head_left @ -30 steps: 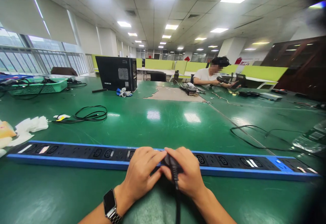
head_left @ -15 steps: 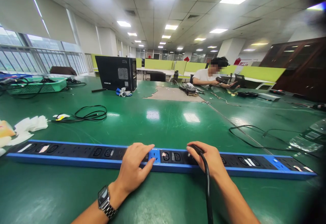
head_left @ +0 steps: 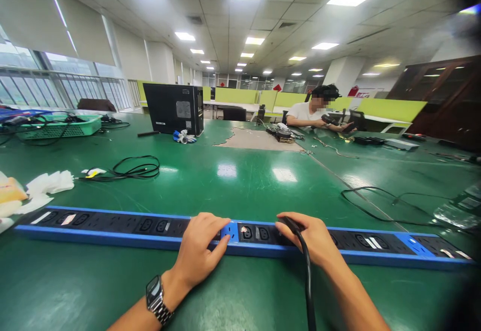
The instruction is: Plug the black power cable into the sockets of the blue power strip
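A long blue-and-black power strip (head_left: 259,232) with rows of sockets lies across the table in front of me. Left of its middle, my left hand (head_left: 203,243) spans the strip, thumb toward the near side and fingers by the far edge, closed loosely about it. My right hand (head_left: 310,238) is closed around the plug end of a thick black power cord (head_left: 308,286), right over the sockets. Its fingers hide most of the plug, and I cannot tell whether it sits in a socket. The cord runs down past the near table edge.
A black computer case (head_left: 173,109) and gloves (head_left: 184,137) stand at the back. Left are a green basket (head_left: 63,128), coiled cable (head_left: 137,168) and tissues (head_left: 50,183). Right lie a loose cable (head_left: 368,210) and plastic bottle (head_left: 458,208). Another person (head_left: 308,113) sits across the table.
My hands, earlier together at the plug over the strip's middle, have parted. The right hand moved right with the plug and cord; the left shifted slightly left, uncovering a blue socket section.
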Demonstrator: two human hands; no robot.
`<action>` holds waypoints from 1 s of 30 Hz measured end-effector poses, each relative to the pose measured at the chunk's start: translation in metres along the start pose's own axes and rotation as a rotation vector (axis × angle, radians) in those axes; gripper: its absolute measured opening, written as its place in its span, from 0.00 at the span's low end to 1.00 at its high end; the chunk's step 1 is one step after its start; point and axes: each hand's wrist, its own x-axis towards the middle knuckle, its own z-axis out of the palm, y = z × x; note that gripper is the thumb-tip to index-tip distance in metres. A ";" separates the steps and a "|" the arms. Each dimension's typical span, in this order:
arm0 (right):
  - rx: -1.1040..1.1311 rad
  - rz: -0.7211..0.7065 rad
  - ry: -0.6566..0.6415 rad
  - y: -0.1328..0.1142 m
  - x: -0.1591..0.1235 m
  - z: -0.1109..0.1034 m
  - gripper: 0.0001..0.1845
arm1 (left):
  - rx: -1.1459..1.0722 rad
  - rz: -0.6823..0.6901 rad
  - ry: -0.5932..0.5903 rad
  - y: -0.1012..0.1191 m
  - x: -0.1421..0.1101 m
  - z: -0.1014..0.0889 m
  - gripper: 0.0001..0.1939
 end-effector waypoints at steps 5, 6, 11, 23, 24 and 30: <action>-0.011 0.017 -0.033 -0.004 -0.001 0.000 0.20 | -0.008 -0.001 0.001 0.001 0.000 -0.001 0.12; -0.011 0.018 -0.041 -0.005 -0.001 0.000 0.20 | -0.009 -0.001 0.003 0.001 0.000 -0.001 0.12; 0.013 -0.017 -0.109 -0.007 -0.002 -0.003 0.19 | -0.009 -0.006 0.011 0.000 0.000 0.000 0.12; -0.051 -0.133 -0.179 -0.009 -0.006 -0.009 0.12 | -0.027 0.001 0.000 0.001 0.000 0.000 0.12; -0.044 -0.156 -0.192 -0.009 -0.005 -0.009 0.11 | -0.028 -0.001 0.000 0.001 0.001 0.000 0.12; 0.045 -0.140 -0.276 -0.003 -0.003 -0.012 0.19 | -0.033 0.008 -0.008 0.001 0.001 0.000 0.12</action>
